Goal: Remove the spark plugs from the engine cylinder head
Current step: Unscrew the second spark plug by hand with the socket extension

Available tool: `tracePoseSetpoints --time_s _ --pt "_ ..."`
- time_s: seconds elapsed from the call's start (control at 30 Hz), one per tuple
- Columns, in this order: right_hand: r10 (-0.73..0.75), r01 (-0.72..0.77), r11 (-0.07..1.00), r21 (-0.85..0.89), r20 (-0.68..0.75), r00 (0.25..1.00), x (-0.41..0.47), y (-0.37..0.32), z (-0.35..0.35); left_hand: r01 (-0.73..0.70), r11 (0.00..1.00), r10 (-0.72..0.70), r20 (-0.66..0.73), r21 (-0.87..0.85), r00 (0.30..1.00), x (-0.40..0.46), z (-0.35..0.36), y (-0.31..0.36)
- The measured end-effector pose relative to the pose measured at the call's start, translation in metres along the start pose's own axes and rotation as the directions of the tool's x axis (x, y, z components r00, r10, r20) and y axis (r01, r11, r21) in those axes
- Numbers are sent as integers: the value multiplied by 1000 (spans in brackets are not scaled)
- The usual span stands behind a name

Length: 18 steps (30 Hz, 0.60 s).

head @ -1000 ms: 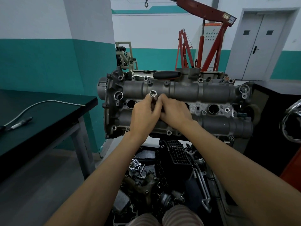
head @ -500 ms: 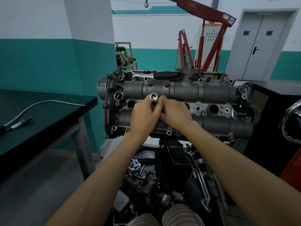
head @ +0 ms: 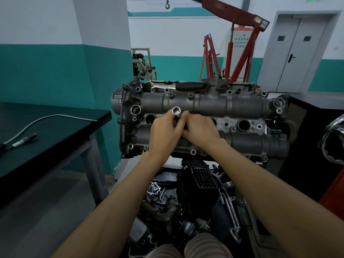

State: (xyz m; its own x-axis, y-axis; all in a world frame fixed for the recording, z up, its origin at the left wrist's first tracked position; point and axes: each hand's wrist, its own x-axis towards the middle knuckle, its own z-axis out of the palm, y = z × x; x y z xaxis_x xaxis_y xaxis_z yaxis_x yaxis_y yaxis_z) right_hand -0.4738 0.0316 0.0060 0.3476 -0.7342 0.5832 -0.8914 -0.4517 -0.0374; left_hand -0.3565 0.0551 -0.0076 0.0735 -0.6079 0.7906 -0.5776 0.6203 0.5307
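Observation:
The grey engine cylinder head (head: 232, 107) stands in front of me with a row of round plug wells along its middle. One open well (head: 150, 119) shows left of my hands, another (head: 243, 125) to the right. A shiny tubular spark plug socket (head: 176, 113) sticks up out of the well between them. My left hand (head: 163, 133) is wrapped around the socket. My right hand (head: 202, 131) presses against it from the right, fingertips on the socket's side. The socket's lower end and any spark plug are hidden by my hands.
A black-handled ratchet (head: 188, 86) lies on the head's far edge. A dark workbench (head: 55, 131) with a metal hose (head: 46, 120) stands at left. Loose engine parts (head: 186, 202) fill the floor below the head. A red engine hoist (head: 236, 43) stands behind.
The socket's top has sunk slightly lower, closer to my fingers. Both hands stay clasped around it in about the same place.

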Motion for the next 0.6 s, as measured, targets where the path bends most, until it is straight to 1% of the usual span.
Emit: tracePoseSetpoints --time_s 0.07,0.17,0.3,0.4,0.5,0.6 --pt "2 -2 999 -41 5 1000 1 1 2 0 1000 0 -19 -2 1000 1 0 0" --pt "-10 10 999 -51 -6 1000 2 1 2 -18 1000 18 -16 -1 1000 0 -1 2" --pt "-53 53 998 24 -9 999 -1 1 1 13 998 -12 15 -57 1000 -3 -2 3" --pt "-40 40 998 41 -17 999 -2 0 0 7 1000 -7 23 -10 1000 -2 -2 3" --pt "10 -10 1000 -8 -11 1000 0 0 1 7 1000 -7 2 6 1000 -1 -2 2" --pt "4 -3 999 -38 6 1000 1 1 1 -2 1000 2 -15 5 1000 -1 0 2"
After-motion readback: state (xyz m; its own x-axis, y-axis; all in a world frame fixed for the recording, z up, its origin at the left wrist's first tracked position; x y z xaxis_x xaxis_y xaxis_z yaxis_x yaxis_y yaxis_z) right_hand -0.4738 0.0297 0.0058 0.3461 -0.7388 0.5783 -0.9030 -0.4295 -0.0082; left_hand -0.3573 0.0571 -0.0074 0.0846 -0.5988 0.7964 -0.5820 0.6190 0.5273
